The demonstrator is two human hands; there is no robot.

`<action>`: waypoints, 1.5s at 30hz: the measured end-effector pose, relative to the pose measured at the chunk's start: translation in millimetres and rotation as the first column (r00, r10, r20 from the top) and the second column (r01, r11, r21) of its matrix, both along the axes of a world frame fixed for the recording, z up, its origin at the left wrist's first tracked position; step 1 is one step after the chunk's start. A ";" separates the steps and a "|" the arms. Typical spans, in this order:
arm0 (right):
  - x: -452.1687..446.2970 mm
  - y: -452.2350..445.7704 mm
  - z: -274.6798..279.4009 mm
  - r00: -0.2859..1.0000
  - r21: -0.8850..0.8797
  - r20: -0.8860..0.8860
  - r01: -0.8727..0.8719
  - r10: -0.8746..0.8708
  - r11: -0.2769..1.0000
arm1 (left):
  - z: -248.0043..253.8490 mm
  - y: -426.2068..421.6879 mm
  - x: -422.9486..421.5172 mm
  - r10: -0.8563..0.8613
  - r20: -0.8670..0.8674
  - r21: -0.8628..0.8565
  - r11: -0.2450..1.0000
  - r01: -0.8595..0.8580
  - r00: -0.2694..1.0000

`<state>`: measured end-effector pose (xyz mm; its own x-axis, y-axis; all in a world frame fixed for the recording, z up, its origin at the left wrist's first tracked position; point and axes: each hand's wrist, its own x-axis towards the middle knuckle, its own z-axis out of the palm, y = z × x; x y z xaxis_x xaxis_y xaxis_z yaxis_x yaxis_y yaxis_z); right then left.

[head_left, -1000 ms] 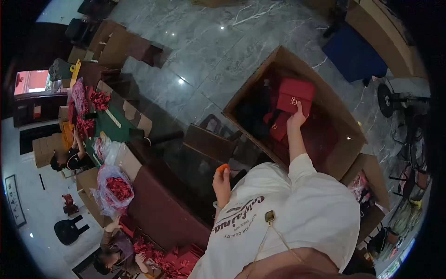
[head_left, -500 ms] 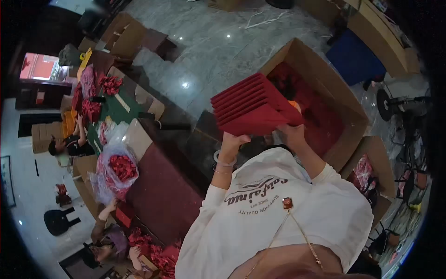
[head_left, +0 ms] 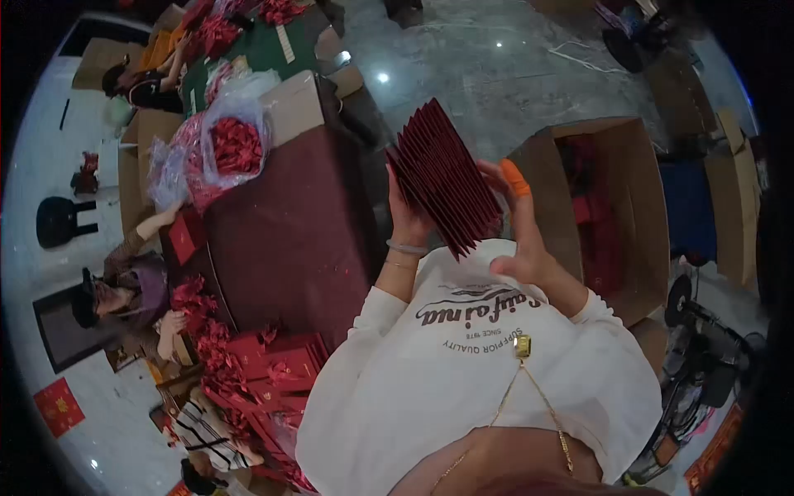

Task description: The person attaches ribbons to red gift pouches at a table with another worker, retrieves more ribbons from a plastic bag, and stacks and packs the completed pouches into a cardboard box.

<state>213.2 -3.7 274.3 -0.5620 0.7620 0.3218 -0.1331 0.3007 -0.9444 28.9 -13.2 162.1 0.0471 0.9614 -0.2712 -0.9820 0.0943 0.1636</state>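
A fanned stack of flat dark red card pieces (head_left: 444, 178) is held up in front of my chest, its layered edges facing me. My left hand (head_left: 408, 213) is closed on the stack's left side, with a bangle at the wrist. At the stack's right edge is my right hand (head_left: 526, 231), thumb and fingers spread apart. An orange finger cover (head_left: 514, 177) is on one of its fingers. The fingertips near the stack are partly hidden, so I cannot tell whether they touch it.
An open cardboard box (head_left: 542, 182) with red items inside stands at my right. To my left is a table with a dark red cover (head_left: 285, 223), bearing a plastic bag of red pieces (head_left: 236, 145). Several people work along its far side. A fan (head_left: 691, 306) stands at right.
The stack has turned from lying flat to showing its edges upright toward me. My right hand has loosened and spread. My view has swung toward the table, away from the box.
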 end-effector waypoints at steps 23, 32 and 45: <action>-110.8 14.7 -1.2 0.775 -0.499 -0.024 -0.557 0.631 0.665 | -49.3 -148.1 -36.4 0.508 -0.118 -0.132 0.843 -0.521 0.853; -134.7 -9.3 18.4 0.768 0.235 0.364 -0.623 0.527 0.746 | -23.0 -172.6 -55.7 0.555 -0.256 -0.480 0.638 -0.602 0.792; -157.3 -25.4 27.9 0.708 0.307 0.452 -0.695 0.543 0.651 | -56.8 -187.7 -66.5 0.626 -0.136 0.052 0.778 -0.626 0.768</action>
<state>55.9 -29.1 302.3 -0.9683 0.0200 0.2491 -0.1824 0.6250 -0.7590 -37.6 -200.9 105.3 -0.6027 0.7656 -0.2249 -0.7904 -0.5342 0.2999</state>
